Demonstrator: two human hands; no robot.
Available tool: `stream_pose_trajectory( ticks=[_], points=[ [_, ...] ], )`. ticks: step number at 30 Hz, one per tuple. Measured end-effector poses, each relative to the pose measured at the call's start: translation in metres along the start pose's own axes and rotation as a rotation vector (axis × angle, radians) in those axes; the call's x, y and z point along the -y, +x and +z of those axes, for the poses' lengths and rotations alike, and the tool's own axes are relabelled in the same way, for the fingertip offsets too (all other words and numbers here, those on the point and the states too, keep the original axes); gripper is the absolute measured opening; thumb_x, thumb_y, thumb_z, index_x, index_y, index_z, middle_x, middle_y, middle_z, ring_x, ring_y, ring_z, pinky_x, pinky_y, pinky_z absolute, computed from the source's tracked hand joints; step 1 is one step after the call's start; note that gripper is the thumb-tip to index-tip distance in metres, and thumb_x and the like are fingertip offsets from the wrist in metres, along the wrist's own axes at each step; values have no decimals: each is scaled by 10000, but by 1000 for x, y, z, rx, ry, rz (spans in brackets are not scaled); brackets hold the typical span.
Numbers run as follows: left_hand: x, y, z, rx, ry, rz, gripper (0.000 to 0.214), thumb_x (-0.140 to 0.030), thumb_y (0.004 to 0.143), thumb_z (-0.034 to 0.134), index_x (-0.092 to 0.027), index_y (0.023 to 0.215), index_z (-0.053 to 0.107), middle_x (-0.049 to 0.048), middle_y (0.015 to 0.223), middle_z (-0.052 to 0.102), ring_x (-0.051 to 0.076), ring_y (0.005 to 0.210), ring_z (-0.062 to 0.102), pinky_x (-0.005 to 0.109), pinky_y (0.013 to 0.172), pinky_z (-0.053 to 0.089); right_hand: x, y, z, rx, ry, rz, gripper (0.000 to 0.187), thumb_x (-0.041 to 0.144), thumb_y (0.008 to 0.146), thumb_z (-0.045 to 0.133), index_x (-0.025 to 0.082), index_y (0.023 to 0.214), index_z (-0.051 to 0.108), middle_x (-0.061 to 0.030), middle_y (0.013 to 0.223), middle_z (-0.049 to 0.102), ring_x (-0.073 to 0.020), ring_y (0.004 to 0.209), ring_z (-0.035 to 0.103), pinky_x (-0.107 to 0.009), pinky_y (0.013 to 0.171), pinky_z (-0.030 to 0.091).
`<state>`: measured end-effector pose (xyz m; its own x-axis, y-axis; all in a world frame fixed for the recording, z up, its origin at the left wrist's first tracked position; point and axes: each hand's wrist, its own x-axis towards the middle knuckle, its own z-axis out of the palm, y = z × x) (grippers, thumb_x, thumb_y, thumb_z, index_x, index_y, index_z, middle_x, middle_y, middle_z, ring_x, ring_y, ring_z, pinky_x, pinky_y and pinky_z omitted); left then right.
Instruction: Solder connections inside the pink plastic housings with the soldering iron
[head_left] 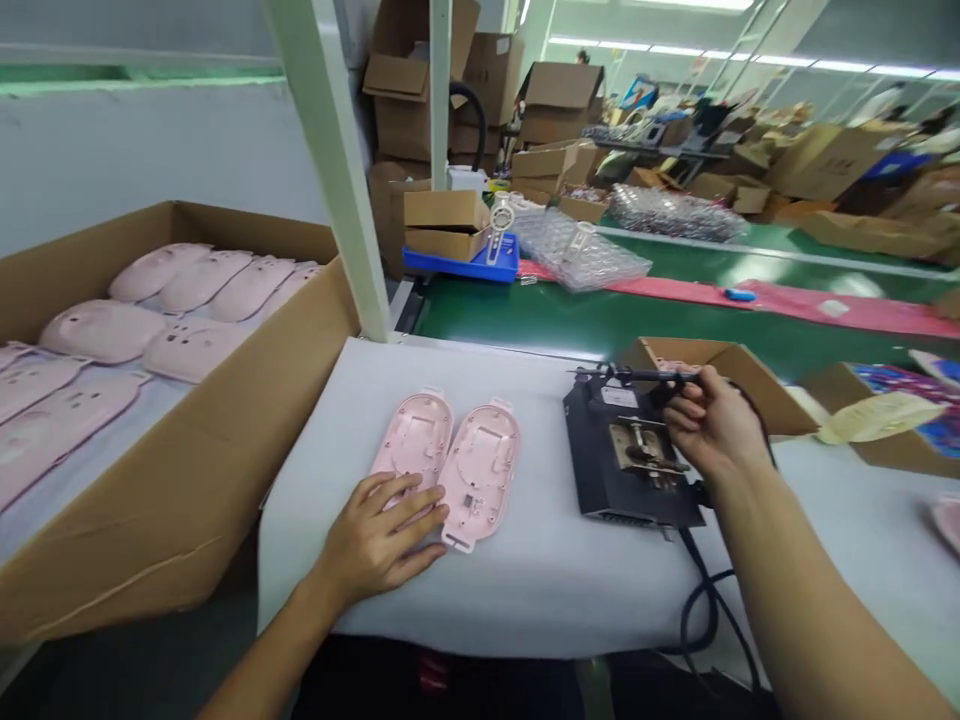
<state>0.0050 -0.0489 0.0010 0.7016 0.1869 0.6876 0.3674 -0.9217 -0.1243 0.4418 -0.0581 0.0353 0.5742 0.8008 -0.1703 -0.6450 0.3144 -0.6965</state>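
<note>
Two pink plastic shells [480, 465] lie side by side, insides up, on the white foam sheet [540, 560] before me. My left hand [379, 535] rests flat on their near ends, fingers spread. My right hand [709, 425] is closed round a thin black pen-like tool [637, 377], held above a black box-shaped machine [626, 460] with a metal mechanism on top. A black cable [705, 600] runs from the machine towards me.
A large cardboard box [187, 440] at left holds several pink shells. A white post [337, 170] rises behind the sheet. A small open carton [712, 360] stands behind the machine. Beyond lie a green conveyor [570, 320], clear plastic trays [585, 250] and stacked cartons.
</note>
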Motion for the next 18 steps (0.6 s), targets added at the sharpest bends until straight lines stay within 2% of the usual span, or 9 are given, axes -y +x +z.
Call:
stream_pose_trajectory(
  ticks=[5,8,10,12,14,16,17,18],
  points=[
    [5,4,0,4,-2,7,231,-249,941,675,-184,1162,684,-29,1283,643,244,1155,569,430,946,433,8,9,7,-7,49,7,236,297,1051,455,102,946,535,54,622,350,-22,364,257,-149,298,141],
    [7,4,1,-5,-9,18,216,-238,953,656,-185,1160,687,-36,1292,636,237,1140,577,424,927,441,27,9,15,-19,50,-136,217,317,1037,493,116,971,541,52,635,392,-26,377,269,-153,306,127],
    [7,3,1,-6,-15,19,205,-218,957,650,-182,1155,686,-33,1286,638,231,1135,577,417,919,448,42,0,20,-2,125,-257,241,356,1061,430,155,966,524,51,635,403,-41,400,280,-169,338,153],
    [7,1,2,12,-13,16,233,-187,932,675,-182,1165,683,-26,1286,638,229,1139,572,412,924,454,50,-17,23,16,251,-317,280,409,1064,395,187,926,494,48,607,378,-64,416,261,-201,374,149],
    [6,-1,3,29,-10,14,265,-163,905,700,-177,1168,683,-15,1271,646,230,1137,571,408,924,458,45,-42,25,37,312,-325,281,391,968,592,195,839,436,57,545,292,-70,412,204,-216,388,120],
    [5,-3,3,29,-11,11,253,-155,899,707,-172,1150,683,-15,1255,654,223,1123,569,400,912,458,25,-73,24,100,219,-365,457,258,774,797,185,759,346,68,496,207,-61,395,168,-209,376,129],
    [5,-3,4,29,-12,10,245,-150,896,710,-170,1139,682,-18,1254,654,217,1114,568,395,904,458,12,-89,22,152,121,-394,464,247,759,805,182,749,346,61,480,212,-70,388,189,-211,374,175],
    [4,-3,4,27,-11,8,246,-146,890,718,-170,1132,680,-25,1259,651,209,1105,568,389,896,458,-2,-104,19,205,-3,-426,378,285,777,787,191,754,422,50,459,255,-87,371,222,-222,365,224]
  ],
)
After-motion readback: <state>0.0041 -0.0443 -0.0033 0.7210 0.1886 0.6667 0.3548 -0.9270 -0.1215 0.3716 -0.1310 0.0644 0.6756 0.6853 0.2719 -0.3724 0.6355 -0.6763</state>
